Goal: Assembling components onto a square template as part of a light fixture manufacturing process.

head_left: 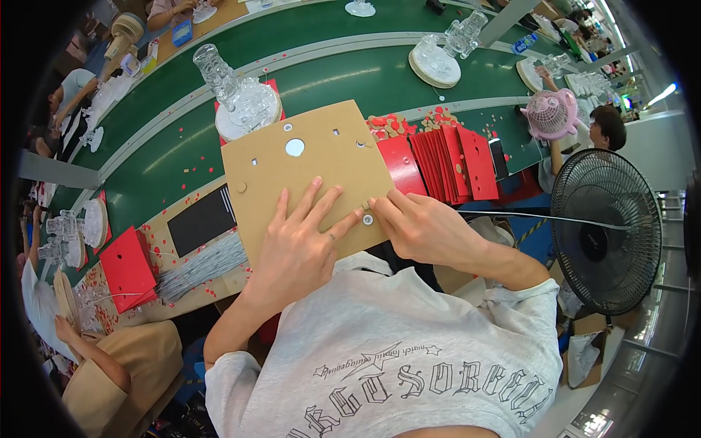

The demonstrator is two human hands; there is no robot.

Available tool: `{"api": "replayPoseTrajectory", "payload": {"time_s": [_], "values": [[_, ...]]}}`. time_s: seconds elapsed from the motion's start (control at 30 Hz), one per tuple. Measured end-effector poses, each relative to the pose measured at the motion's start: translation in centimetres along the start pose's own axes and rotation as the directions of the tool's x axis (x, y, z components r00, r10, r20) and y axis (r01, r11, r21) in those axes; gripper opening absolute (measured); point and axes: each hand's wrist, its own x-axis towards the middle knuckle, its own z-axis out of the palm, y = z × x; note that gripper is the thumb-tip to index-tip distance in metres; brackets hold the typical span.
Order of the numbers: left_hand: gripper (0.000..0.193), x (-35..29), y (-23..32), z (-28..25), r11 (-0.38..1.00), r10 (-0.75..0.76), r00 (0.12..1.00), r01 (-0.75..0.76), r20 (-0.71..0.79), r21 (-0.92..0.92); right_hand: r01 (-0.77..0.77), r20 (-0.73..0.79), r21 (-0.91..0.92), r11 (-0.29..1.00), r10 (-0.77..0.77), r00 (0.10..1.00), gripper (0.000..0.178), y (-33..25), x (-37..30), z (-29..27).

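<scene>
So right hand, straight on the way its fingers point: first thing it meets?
Probably the left hand, at its nearest fingertip, above the brown cardboard panel. The gap to the right hand looks tiny; depth unclear, they may already touch.

A pale grey, faintly mottled shirt is being worn, its short left sleeve hanging at seven o'clock, its right sleeve at four; large ornate dark-outlined lettering is arching near five o'clock, outlined stars sitting beside smaller print
</scene>
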Motion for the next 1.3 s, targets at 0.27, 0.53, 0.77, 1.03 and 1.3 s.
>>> {"api": "replayPoseTrajectory", "payload": {"time_s": [0.27, 0.53, 0.77, 1.03, 1.3], "values": [[0.069, 0.7, 0.1, 0.2, 0.998, -0.046, 0.999, 0.047, -0.02, 0.029, -0.028, -0.177, 0.131, 0.991, 0.051, 0.983, 0.032, 1.7, -0.4, 1.6], [0.08, 0.9, 1.3, 0.5, 0.993, -0.057, 0.998, 0.06, -0.03, 0.1, -0.026, -0.18, 0.217, 0.976, 0.066, 0.981, 0.034, 2.3, -0.4, 1.2], [0.073, 0.4, 0.3, 1.0, 0.997, -0.078, 0.997, 0.078, -0.012, -0.024, -0.039, -0.158, 0.304, 0.952, 0.091, 0.983, 0.035, 2.7, -0.9, 2.1], [0.068, 0.5, 0.5, 1.3, 0.999, -0.053, 0.998, 0.053, -0.021, 0.001, 0.022, -0.158, 0.244, 0.97, 0.017, 0.987, 0.03, 2.8, -0.8, 1.8], [0.068, 0.5, 0.4, 1.5, 0.998, -0.051, 0.999, 0.052, -0.02, 0.039, -0.005, -0.121, 0.372, 0.928, 0.054, 0.991, 0.025, 3.5, -0.7, 2.5]]}}
